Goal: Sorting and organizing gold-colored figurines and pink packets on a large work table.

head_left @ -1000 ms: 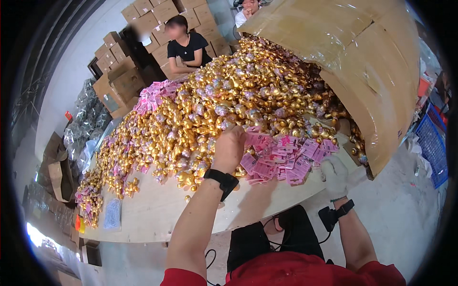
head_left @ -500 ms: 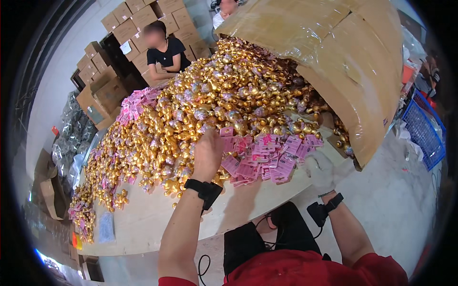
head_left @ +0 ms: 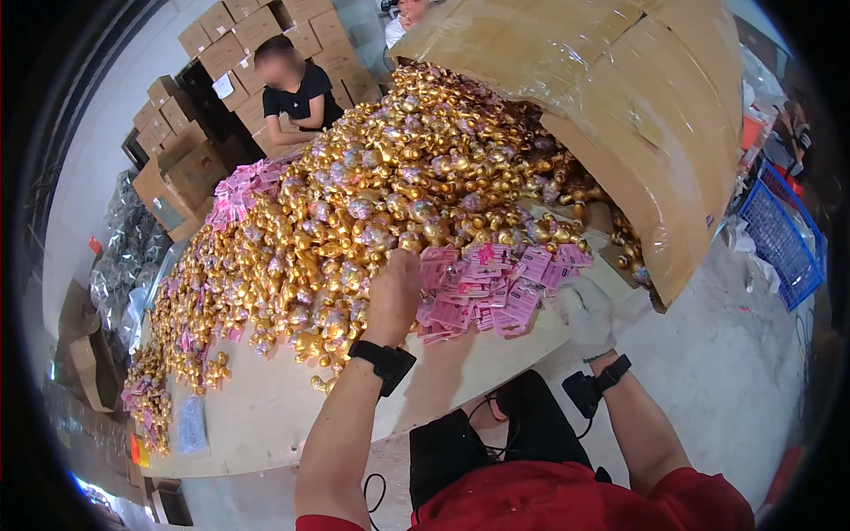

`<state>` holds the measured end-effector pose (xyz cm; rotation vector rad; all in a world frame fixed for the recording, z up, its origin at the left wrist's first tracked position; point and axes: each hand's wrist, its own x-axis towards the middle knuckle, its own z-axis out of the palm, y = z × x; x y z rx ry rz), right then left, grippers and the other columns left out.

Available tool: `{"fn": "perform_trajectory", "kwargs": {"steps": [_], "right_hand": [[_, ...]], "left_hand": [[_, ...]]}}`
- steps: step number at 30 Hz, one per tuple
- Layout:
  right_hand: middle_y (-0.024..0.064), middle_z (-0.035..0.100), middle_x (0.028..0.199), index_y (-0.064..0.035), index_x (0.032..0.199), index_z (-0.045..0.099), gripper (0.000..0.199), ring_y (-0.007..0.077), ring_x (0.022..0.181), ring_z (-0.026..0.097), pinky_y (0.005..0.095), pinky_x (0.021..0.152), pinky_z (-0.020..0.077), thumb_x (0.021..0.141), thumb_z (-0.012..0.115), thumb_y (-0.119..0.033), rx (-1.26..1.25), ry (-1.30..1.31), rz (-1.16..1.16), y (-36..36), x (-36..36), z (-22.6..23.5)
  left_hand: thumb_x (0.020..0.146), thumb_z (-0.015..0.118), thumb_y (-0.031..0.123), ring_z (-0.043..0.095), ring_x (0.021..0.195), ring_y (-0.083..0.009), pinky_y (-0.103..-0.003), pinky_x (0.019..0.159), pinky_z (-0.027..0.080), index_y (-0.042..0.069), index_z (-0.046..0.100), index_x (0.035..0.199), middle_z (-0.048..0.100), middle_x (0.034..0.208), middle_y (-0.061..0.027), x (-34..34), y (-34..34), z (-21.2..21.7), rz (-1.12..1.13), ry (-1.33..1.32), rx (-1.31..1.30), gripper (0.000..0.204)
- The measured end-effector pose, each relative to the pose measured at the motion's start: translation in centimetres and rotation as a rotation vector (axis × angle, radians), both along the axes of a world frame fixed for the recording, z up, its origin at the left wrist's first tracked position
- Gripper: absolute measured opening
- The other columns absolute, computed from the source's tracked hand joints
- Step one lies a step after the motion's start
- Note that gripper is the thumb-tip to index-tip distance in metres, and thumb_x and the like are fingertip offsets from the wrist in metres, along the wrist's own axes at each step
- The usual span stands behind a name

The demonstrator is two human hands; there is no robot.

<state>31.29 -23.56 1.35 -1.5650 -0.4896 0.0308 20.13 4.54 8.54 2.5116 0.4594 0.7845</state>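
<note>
My left hand (head_left: 396, 296) is at the front of a large heap of shiny gold figurines (head_left: 398, 177), where it meets a pile of pink printed cards (head_left: 496, 288). Its fingers curl down and inward, and whatever they hold is hidden behind the hand. My right hand (head_left: 587, 317), in a whitish glove, hovers by the table's front edge, just right of the cards. Its fingers are too blurred to read. Each wrist wears a black strap with a small box. Some figurines carry patches of silvery, multicoloured wrap.
A big taped cardboard box (head_left: 637, 115) lies tipped over the heap's right side. Across the pale table (head_left: 266, 434), a person in black (head_left: 301, 97) leans in near more pink cards (head_left: 241, 190). Stacked cartons (head_left: 243, 44) stand behind. A blue crate (head_left: 784, 234) sits far right.
My left hand has shifted slightly right and down along the edge of the pink cards. My right hand stays beside them, moved a little left in the picture. The view has tilted slightly.
</note>
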Motion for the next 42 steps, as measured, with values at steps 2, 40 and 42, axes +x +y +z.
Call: {"fn": "perform_trajectory", "kwargs": {"steps": [2, 40, 42], "right_hand": [[0.0003, 0.058, 0.075, -0.0037, 0.094, 0.064, 0.010, 0.0078, 0.064, 0.052, 0.0244, 0.057, 0.0436, 0.090, 0.057, -0.010, 0.014, 0.020, 0.020, 0.1, 0.2, -0.3], [0.0072, 0.063, 0.080, -0.0032, 0.096, 0.064, 0.013, 0.0140, 0.071, 0.059, 0.0289, 0.064, 0.0479, 0.089, 0.057, -0.013, -0.140, -0.136, -0.025, -0.1, -0.3, 0.6], [0.0059, 0.062, 0.079, -0.0027, 0.095, 0.064, 0.014, 0.0125, 0.070, 0.058, 0.0282, 0.063, 0.0472, 0.090, 0.057, -0.014, -0.128, -0.080, -0.009, 0.0, -0.2, 0.8]], "left_hand": [[0.086, 0.055, -0.003, 0.064, 0.070, -0.0232, -0.034, 0.061, 0.050, 0.003, 0.053, 0.095, 0.064, 0.079, -0.0143, -0.3, 0.0, -0.3, -0.055, -0.020, -0.014, 0.011], [0.087, 0.066, 0.010, 0.055, 0.067, -0.0123, -0.029, 0.062, 0.045, 0.003, 0.058, 0.079, 0.059, 0.075, -0.0012, -1.9, -2.5, 3.1, -0.101, -0.267, -0.722, 0.014], [0.092, 0.061, 0.009, 0.050, 0.066, -0.0037, -0.022, 0.061, 0.042, 0.005, 0.057, 0.080, 0.058, 0.075, 0.0037, -3.0, -2.5, 2.6, -0.147, -0.329, -0.851, 0.013]]}}
